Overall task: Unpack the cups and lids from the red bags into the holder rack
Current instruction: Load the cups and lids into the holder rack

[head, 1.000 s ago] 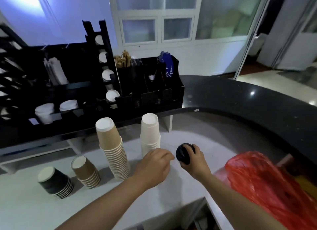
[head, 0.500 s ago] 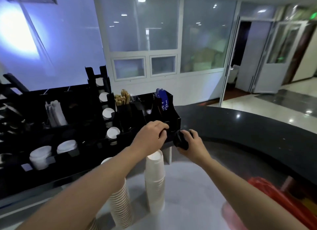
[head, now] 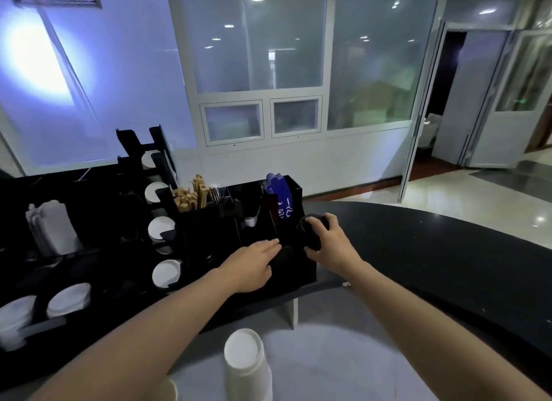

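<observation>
A small stack of black lids point(head: 310, 233) is gripped in the right hand point(head: 330, 245), fingers curled round it, at the right end of the black holder rack point(head: 209, 236), at about 12 o'clock from the body. The left hand point(head: 254, 264) is laid with straight fingers against the rack's front, just beside the lids at their 9 o'clock, and nothing is held in it. The loading of lids is judged to be in hand; next, a free slot must be found and the stack lowered squarely. A white cup stack point(head: 248, 364) is left standing at 6 o'clock
</observation>
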Demonstrator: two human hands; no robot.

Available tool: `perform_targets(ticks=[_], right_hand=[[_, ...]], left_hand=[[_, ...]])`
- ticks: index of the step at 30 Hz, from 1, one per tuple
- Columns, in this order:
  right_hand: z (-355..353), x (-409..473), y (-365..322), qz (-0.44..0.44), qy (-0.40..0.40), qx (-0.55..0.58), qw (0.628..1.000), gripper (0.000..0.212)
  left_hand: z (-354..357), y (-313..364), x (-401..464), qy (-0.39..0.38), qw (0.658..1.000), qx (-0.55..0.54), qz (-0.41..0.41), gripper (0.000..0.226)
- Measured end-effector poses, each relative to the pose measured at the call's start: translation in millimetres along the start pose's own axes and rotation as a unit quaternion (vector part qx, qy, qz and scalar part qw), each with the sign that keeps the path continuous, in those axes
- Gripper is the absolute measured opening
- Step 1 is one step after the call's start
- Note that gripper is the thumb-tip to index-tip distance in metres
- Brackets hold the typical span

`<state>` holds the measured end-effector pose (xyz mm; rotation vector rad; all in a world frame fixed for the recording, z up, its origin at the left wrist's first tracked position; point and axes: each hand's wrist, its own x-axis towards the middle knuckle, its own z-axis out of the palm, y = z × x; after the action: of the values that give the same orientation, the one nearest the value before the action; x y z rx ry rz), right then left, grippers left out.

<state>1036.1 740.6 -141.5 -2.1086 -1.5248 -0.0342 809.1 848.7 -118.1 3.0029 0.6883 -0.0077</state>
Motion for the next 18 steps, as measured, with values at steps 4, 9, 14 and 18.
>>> perform_targets(ticks=[4,9,14,18], right_hand=[[10,35,5,-0.047,-0.018,-0.061,0.997,0.078],[34,57,13,-0.123,-0.039,-0.113,0.985,0.079],[42,67,23,-0.218,-0.014,-0.218,0.951,0.078],[52,59,29,-0.226,-0.068,-0.282,0.930,0.076]], left_hand=[[17,-5,19,-0.038,0.998,0.040,-0.024,0.070],[37,-13,23,-0.051,0.997,0.055,-0.033,0.074],[42,-18,25,-0.029,0.998,0.049,-0.022,0.074],[45,-19,26,-0.018,0.999,0.036,-0.021,0.074]])
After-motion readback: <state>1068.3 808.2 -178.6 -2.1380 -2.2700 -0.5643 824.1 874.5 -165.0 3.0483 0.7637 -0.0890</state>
